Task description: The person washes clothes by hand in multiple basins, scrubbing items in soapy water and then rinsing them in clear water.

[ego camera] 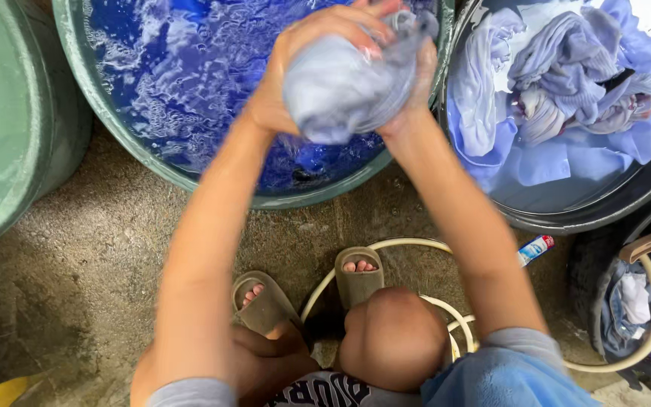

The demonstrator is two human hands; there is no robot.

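Currently I am wringing the pale wet cloth (344,87), left hand (276,83) and right hand (416,75) clenched tight, keeping it above the soapy basin (190,177).

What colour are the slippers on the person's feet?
The slippers are dull olive-brown, seen best in the head view.

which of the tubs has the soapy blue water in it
The middle green-rimmed tub, right under the hands wringing a pale cloth. The black tub at right holds a pile of wet pale blue clothes, and the green tub at left shows no suds.
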